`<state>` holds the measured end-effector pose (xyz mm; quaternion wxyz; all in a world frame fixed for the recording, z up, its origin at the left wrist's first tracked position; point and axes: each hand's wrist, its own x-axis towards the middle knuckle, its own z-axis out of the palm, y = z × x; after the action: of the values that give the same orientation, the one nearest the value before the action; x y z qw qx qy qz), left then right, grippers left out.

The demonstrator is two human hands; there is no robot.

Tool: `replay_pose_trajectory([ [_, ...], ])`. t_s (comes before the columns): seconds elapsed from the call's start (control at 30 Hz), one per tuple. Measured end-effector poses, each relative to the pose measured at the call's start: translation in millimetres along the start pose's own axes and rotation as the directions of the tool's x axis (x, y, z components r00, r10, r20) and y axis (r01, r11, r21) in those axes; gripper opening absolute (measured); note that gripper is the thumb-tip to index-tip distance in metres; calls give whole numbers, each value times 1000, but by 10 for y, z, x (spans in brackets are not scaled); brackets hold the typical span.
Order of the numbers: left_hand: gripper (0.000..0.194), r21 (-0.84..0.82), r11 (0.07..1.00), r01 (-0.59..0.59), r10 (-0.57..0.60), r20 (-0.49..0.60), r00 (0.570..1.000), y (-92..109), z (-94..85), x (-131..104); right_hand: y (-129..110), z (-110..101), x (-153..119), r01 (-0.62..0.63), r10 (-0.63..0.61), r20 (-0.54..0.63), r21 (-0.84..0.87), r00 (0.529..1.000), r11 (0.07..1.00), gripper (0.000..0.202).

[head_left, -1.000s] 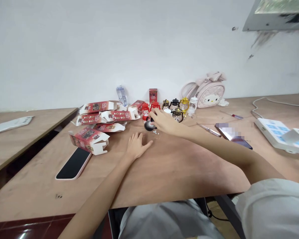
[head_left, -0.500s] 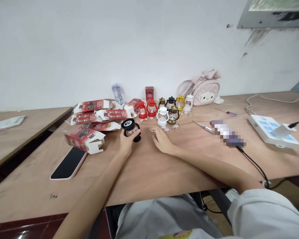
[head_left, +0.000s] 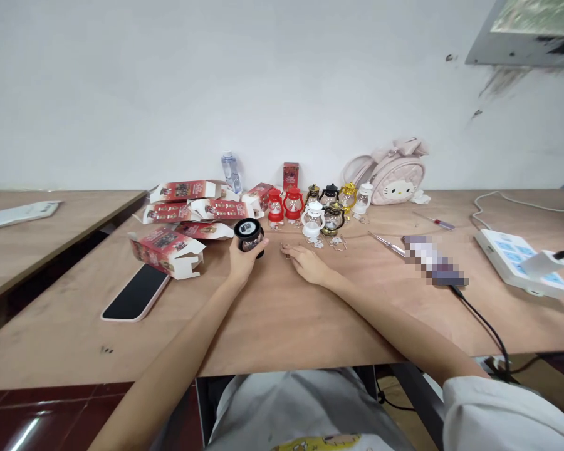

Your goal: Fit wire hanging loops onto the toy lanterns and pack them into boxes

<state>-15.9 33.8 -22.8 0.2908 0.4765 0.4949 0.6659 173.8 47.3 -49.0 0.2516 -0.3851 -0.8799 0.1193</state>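
My left hand [head_left: 242,260] is closed around a small black lantern [head_left: 248,229], tipped so its round base faces me. Just to the right, my right hand [head_left: 308,264] rests on the table with its fingertips pressed together over something small that I cannot make out. Beyond the hands stand several mini lanterns: a red lantern [head_left: 293,204], a white lantern [head_left: 313,219], a bronze lantern [head_left: 333,219], a gold lantern [head_left: 348,196] and others. Small clear and wiry bits [head_left: 337,242] lie in front of them.
Opened red cartons [head_left: 167,248] are heaped at left, by a phone [head_left: 136,293]. A water bottle [head_left: 231,172] and a pink bag [head_left: 398,178] stand against the wall. At right lie screwdrivers [head_left: 437,222], a blurred-out device [head_left: 435,260] on a cable and a power strip [head_left: 521,263].
The view has shifted slightly, moving things rightward. My left hand has tilted the black lantern so more of its base shows. My right fingertips have closed in over the small thing on the table.
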Motion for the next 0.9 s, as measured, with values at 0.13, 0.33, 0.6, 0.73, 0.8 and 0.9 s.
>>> replay_pose_trajectory([
  [0.13,52,89,993,-75,69,73,995,-8,-12,-12,-28,-14,-66,-4,4,-10,-9,1000,1000,53],
  [0.33,51,203,959,-198,160,191,969,-16,-29,-44,-37,-30,-61,-75,70,-56,-88,996,993,40],
  [0.6,52,207,951,-231,168,284,944,-70,-33,-63,-22,-18,-70,-46,37,-87,-106,996,993,32],
  [0.73,52,218,935,-279,194,343,919,-29,-29,-76,-44,-31,-71,-51,39,-105,-118,994,992,28],
  [0.8,52,217,922,-320,221,382,897,-16,-34,-80,-60,-35,-79,-49,34,-136,-112,990,992,25],
  [0.9,52,210,895,-393,276,432,859,-21,-44,-78,-87,-33,-97,-3,-1,-335,-11,942,1000,21],
])
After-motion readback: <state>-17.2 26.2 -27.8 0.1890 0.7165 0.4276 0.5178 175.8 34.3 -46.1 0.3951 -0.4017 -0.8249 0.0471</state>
